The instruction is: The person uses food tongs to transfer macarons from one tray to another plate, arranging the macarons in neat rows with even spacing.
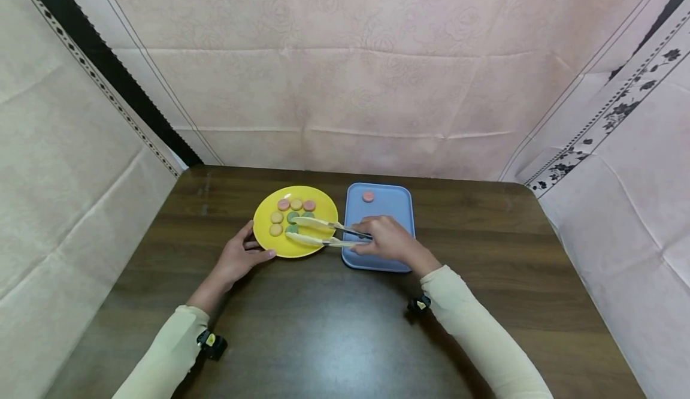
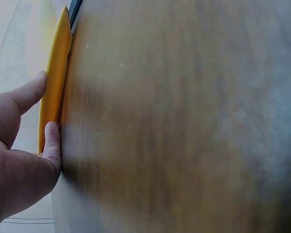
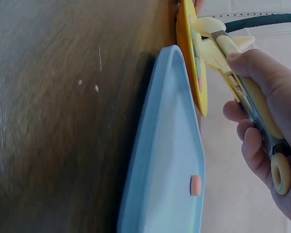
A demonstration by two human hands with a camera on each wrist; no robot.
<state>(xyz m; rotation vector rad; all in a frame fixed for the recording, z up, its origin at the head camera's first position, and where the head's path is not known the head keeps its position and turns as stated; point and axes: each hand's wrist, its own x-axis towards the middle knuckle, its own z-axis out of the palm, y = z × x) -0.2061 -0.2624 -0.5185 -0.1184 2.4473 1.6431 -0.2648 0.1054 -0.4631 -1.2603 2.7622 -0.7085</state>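
Note:
A yellow plate (image 1: 318, 198) carries several small round discs in pink, cream-yellow and green. My left hand (image 1: 239, 255) holds its left rim; in the left wrist view the thumb (image 2: 33, 92) lies at the upper edge and a finger (image 2: 52, 138) low against its side. My right hand (image 1: 385, 240) grips cream-tipped tongs (image 1: 331, 242), reaching left over the blue tray (image 1: 396, 207) to the plate. The tong arms are spread, their tips beside the green discs (image 1: 291, 229). In the right wrist view a ring (image 3: 281, 174) shows at the tongs' handle end.
One pink disc (image 1: 368, 196) lies near the far end of the blue tray, just right of the plate. Both stand on a dark wooden table (image 1: 323, 327). Pale patterned cloth (image 1: 350, 87) hangs behind the table and along both sides.

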